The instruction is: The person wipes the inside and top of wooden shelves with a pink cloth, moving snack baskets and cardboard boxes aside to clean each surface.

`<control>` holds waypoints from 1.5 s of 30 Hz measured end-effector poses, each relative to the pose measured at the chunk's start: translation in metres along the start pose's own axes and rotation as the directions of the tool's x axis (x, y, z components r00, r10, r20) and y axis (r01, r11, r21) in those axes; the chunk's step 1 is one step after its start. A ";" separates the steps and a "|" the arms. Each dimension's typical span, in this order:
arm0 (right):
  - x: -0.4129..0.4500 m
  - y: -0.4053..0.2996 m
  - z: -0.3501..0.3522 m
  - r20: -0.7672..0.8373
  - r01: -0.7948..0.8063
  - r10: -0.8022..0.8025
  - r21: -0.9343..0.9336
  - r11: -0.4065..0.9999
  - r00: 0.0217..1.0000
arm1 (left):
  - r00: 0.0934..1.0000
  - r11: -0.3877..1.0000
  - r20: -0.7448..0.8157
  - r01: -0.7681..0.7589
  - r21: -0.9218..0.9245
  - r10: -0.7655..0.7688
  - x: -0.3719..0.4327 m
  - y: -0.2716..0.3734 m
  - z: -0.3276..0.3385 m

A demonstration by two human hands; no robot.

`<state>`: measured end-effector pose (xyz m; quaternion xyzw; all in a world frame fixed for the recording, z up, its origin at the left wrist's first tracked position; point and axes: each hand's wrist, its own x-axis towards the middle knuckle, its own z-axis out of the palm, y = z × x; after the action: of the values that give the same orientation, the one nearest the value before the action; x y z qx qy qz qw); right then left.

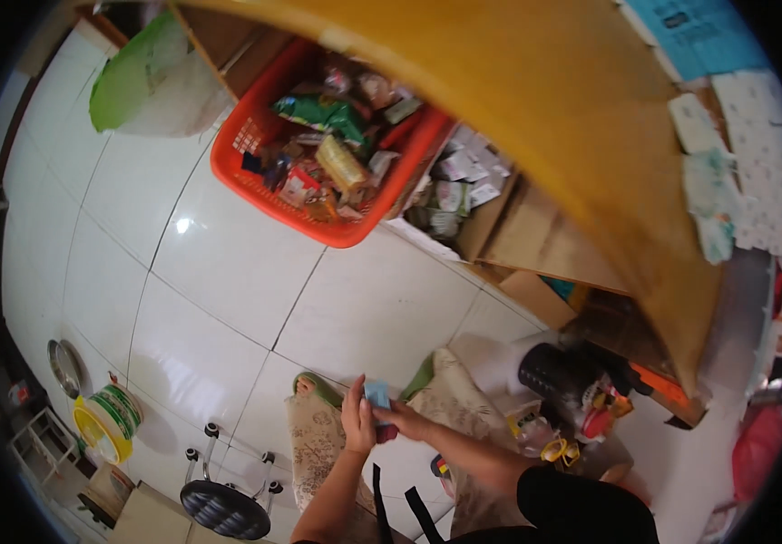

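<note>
Both my hands meet in front of me, between my knees in patterned trousers. My left hand [358, 416] is upright along the left side of a small light-blue packet [377, 394], fingers pointing away from me. My right hand [406, 417] closes on the packet's right side. Something dark red shows just beneath the hands; I cannot tell whether it belongs to the same thing. Further off, a red plastic basket [333, 234] holds a green packet [326, 114], a yellowish packet [341, 163] and several other wrapped things.
A yellow-brown tabletop [541, 102] spans the upper right, with a box of small packets [462, 173] under its edge. A black round stool on wheels [226, 508] and a yellow-rimmed bucket [108, 421] stand at lower left. A bin and bags are at my right. A green-and-white bag [160, 81] lies at upper left.
</note>
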<state>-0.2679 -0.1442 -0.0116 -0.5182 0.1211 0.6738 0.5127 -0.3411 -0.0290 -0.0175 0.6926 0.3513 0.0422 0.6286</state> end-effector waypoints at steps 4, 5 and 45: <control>-0.085 0.020 0.019 -0.050 0.104 -0.092 0.411 0.906 0.995 | 0.978 0.978 0.203 0.085 -0.192 -0.045 -0.064 0.049 -0.007; -0.104 0.014 0.024 -0.069 0.130 -0.111 0.419 0.899 0.991 | 0.971 0.971 0.235 0.093 -0.219 -0.040 -0.083 0.059 -0.011; -0.517 -0.145 -0.101 -0.841 0.796 -0.306 0.218 0.565 0.447 | 0.741 0.776 0.659 0.488 -0.400 -0.127 -0.134 0.497 0.124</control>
<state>-0.1240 -0.4415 0.4230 -0.5587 0.3272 0.1131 0.7537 -0.1640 -0.1873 0.4561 0.3873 0.2215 -0.1891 0.8747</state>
